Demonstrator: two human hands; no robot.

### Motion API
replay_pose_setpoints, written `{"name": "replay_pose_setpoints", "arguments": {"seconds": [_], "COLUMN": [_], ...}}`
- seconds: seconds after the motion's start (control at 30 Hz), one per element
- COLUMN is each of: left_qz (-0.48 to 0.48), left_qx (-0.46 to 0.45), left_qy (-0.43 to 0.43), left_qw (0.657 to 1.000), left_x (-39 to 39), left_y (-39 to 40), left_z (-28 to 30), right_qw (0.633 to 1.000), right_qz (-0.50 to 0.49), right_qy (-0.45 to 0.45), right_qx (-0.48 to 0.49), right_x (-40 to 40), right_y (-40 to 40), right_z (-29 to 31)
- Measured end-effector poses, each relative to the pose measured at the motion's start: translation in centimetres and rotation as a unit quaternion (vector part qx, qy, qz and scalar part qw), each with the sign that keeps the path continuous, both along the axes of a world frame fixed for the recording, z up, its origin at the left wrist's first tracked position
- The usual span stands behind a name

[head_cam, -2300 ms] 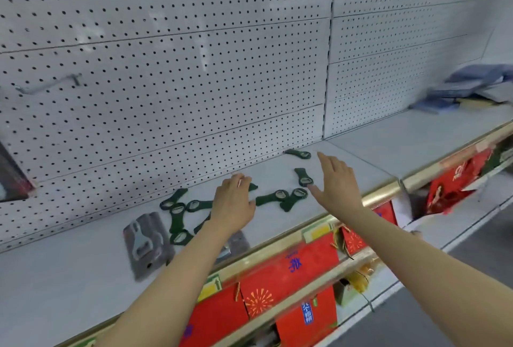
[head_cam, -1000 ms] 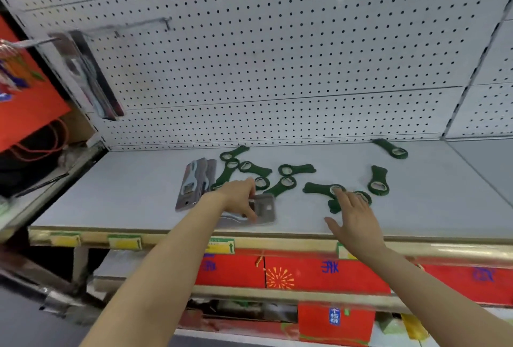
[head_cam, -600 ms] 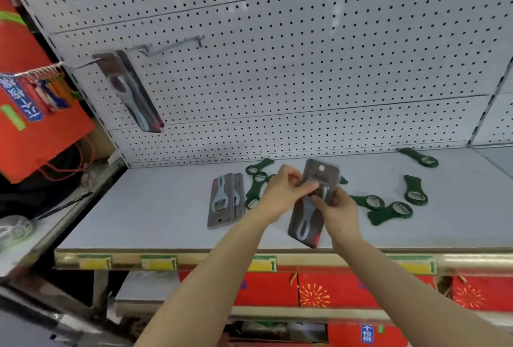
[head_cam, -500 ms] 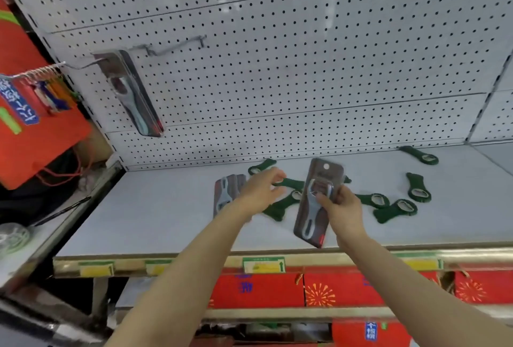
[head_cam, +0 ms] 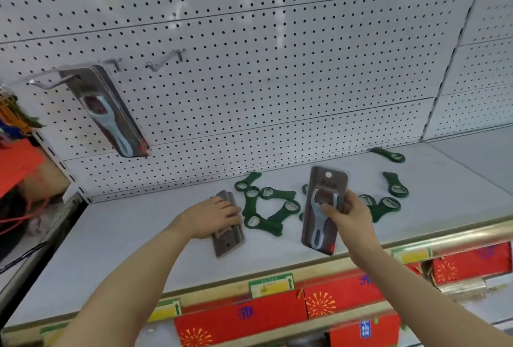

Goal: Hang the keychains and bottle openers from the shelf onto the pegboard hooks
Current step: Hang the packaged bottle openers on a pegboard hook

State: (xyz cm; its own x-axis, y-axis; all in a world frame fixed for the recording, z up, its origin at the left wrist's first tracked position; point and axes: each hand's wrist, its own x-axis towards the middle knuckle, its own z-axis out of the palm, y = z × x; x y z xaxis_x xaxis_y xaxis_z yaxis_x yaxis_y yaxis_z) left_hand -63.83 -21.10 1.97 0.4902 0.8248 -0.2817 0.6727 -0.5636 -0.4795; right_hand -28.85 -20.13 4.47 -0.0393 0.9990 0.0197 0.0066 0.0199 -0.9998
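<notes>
Seen from head height, looking down at a white shelf (head_cam: 138, 224) under a white pegboard (head_cam: 277, 83).

Right hand (head_cam: 347, 216) raised just above the shelf, fingers and thumb pinching a carded bottle opener (head_cam: 323, 208) by its middle, card upright, hang hole at the top and uncovered. Left hand (head_cam: 213, 216) well apart from it, lying over a small stack of carded openers (head_cam: 227, 235) flat on the shelf; fingers draped across the stack, hard to tell whether gripping yet or only resting.

Between and behind the hands, loose green bottle openers (head_cam: 266, 208) scattered on the shelf, more to the right. On the pegboard, upper left, one hook (head_cam: 47, 83) already carrying hung carded openers (head_cam: 111, 113); just to its right, a bare hook (head_cam: 163, 62).

Probable step: gathering carded openers before hanging. Best done by keeping the pinch low on the card, away from the hole; tilting the card to face the hook tip; threading the hole over the tip, then sliding back toward the board. Worth lifting the left stack by its long edges, so the cards stay squared and none slips off the shelf front.
</notes>
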Motion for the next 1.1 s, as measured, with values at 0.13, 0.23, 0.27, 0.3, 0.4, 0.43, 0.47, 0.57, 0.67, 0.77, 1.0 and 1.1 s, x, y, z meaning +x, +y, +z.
{"name": "replay_pose_setpoints", "arguments": {"seconds": [0.13, 0.23, 0.27, 0.3, 0.4, 0.43, 0.47, 0.57, 0.67, 0.77, 1.0, 1.1], "left_qz": [0.018, 0.052, 0.067, 0.094, 0.216, 0.252, 0.279, 0.298, 0.257, 0.197, 0.114, 0.099], "left_qx": [0.039, 0.101, 0.118, 0.126, 0.148, 0.163, 0.18, 0.244, 0.304, 0.339, 0.401, 0.399], "left_qy": [-0.099, -0.209, -0.238, -0.276, -0.456, -0.519, -0.578, -0.722, -0.784, -0.81, -0.814, -0.822], "left_qw": [0.994, 0.971, 0.962, 0.948, 0.851, 0.8, 0.745, 0.575, 0.476, 0.436, 0.404, 0.395], "left_x": [1.0, 2.0, 2.3, 2.7, 4.7, 5.5, 6.3, 8.0, 8.7, 8.3, 3.4, 0.7], "left_y": [0.0, -1.5, -2.1, -2.8, -5.4, -6.3, -7.2, -10.2, -13.5, -16.2, -19.1, -18.8], "left_z": [1.0, 1.5, 1.7, 1.8, 2.5, 2.9, 3.5, 6.0, 9.3, 12.7, 17.7, 19.3], "right_qw": [1.0, 0.999, 0.999, 0.998, 0.995, 0.994, 0.992, 0.986, 0.98, 0.974, 0.959, 0.956], "right_qz": [0.008, 0.023, 0.028, 0.035, 0.072, 0.086, 0.098, 0.127, 0.154, 0.178, 0.211, 0.211], "right_qy": [-0.005, -0.003, 0.005, 0.011, 0.028, 0.031, 0.033, 0.047, 0.053, 0.052, 0.061, 0.061], "right_qx": [0.021, 0.042, 0.047, 0.051, 0.062, 0.067, 0.074, 0.093, 0.112, 0.132, 0.18, 0.195], "right_x": [0.0, -0.4, -0.6, -0.9, -2.1, -2.5, -3.0, -4.6, -6.5, -8.2, -12.3, -14.6], "right_y": [0.1, 0.2, 0.1, -0.1, -1.1, -1.4, -1.8, -3.1, -5.2, -7.5, -10.9, -11.8], "right_z": [1.0, 2.0, 2.3, 2.5, 3.1, 3.4, 3.7, 5.2, 6.8, 8.5, 12.5, 14.2]}}
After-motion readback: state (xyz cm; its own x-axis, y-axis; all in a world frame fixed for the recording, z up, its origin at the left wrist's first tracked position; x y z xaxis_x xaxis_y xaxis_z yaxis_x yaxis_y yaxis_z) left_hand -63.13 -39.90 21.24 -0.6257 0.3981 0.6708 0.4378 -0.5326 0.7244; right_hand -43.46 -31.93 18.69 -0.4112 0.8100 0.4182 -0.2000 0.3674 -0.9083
